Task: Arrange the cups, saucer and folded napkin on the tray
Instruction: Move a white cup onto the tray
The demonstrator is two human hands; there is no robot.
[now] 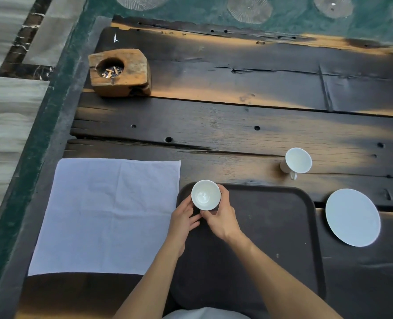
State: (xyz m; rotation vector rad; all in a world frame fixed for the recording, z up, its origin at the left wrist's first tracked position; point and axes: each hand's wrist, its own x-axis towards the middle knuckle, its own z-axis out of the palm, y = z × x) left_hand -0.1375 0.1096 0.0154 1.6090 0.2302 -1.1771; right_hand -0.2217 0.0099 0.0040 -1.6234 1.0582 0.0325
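Napkin [108, 215] lies flat on the table [237, 125], left of the tray [283, 226]. Left hand [183, 223] and right hand [223, 218] both clasp a cup [205, 195] at the tray's far-left corner. Second cup [296, 161] and saucer [352, 217] sit off the tray, right.

**Dark plank surface and what rests on it**

The surface [237, 118] is made of dark, weathered wooden planks with cracks, round holes and patches of warm light. A wooden block ashtray [119, 72] holding cigarette butts stands at its far left. A white napkin [103, 215] lies spread flat at the near left, just beside a dark tray [283, 226]. Beyond the tray's far right corner stands a white handled cup [296, 161]. A white saucer [353, 217] lies right of the tray.
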